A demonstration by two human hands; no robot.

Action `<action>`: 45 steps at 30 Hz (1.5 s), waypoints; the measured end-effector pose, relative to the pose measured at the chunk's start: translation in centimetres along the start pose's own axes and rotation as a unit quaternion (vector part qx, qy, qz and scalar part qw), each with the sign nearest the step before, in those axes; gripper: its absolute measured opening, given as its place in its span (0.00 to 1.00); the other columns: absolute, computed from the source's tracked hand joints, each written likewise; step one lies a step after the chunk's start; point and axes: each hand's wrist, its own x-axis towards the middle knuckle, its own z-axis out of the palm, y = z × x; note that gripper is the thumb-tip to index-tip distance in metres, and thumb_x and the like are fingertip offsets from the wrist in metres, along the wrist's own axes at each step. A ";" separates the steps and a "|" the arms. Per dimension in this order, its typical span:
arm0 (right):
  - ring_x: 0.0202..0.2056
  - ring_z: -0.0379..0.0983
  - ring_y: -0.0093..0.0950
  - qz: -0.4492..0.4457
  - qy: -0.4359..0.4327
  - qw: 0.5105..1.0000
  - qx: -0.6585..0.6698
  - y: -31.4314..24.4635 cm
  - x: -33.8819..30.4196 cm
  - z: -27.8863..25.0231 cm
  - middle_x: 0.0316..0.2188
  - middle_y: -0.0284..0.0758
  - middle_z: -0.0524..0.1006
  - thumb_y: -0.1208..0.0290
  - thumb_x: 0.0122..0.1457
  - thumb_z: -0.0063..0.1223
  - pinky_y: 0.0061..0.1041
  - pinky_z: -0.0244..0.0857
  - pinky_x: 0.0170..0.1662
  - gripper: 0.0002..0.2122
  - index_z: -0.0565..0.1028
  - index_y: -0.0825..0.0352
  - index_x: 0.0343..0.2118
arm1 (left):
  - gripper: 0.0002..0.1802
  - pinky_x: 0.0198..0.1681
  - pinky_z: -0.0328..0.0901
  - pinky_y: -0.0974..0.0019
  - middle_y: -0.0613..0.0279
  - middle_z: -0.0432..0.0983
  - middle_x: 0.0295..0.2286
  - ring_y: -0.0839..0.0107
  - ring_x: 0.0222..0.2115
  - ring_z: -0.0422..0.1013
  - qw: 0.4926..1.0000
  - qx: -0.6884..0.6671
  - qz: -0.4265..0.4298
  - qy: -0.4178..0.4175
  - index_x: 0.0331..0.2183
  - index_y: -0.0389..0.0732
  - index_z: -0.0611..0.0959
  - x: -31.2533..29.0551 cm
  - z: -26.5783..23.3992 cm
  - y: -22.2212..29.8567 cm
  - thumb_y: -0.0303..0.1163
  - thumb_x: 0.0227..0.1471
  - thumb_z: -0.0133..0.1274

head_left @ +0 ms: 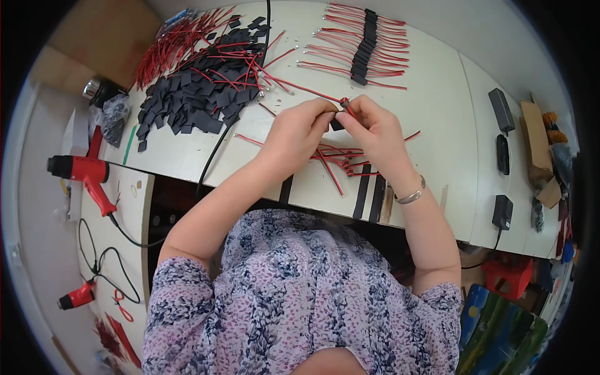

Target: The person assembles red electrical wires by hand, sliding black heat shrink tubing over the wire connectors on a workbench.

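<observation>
Above the bench, my left hand (299, 128) and my right hand (377, 130) meet with fingertips pinched together. A small flat black sleeve piece (337, 124) shows between them, at the tips of my left fingers. My right thumb and forefinger close on a thin red-and-black wire (310, 92), which runs up and left toward the pile. A small dark lump (344, 102) sits on that wire just above my right fingertips. Exactly how sleeve and wire meet is hidden by the fingers. Under my hands, several short red-and-black wires (330, 170) lie crossed on the bench.
A heap of black sleeve pieces (187, 103) and a bundle of red wires (165, 59) lie at left. Sleeved wires form a row (364, 51) at the back. A red heat gun (87, 170) stands far left; black power adapters (500, 109) lie at right.
</observation>
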 end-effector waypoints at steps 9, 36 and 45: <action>0.25 0.66 0.14 -0.037 0.056 0.995 0.075 0.3 -0.4 0.5 0.21 0.27 0.73 0.72 0.62 0.57 0.17 0.62 0.30 0.07 0.73 0.71 0.32 | 0.20 0.36 0.70 0.58 0.51 0.78 0.34 0.55 0.31 0.76 0.988 0.125 0.059 0.071 0.43 0.36 0.81 -1.0 -0.7 -0.4 0.33 0.47 0.64; 0.24 0.69 0.26 0.041 -0.113 0.992 -0.040 -0.2 -0.8 -1.0 0.24 0.38 0.76 0.74 0.61 0.53 0.27 0.65 0.31 0.06 0.75 0.72 0.35 | 0.15 0.37 0.67 0.58 0.60 0.75 0.27 0.58 0.32 0.73 0.923 0.231 0.302 -0.063 0.37 0.40 0.83 0.7 -3.0 -0.9 0.27 0.43 0.63; 0.24 0.60 0.12 0.035 -0.039 0.997 0.049 -0.2 -0.7 -1.3 0.24 0.24 0.72 0.73 0.64 0.51 0.14 0.54 0.27 0.05 0.75 0.70 0.35 | 0.19 0.35 0.63 0.65 0.63 0.75 0.31 0.65 0.33 0.71 0.917 0.164 0.289 0.220 0.41 0.41 0.82 -2.4 -1.0 0.6 0.28 0.44 0.66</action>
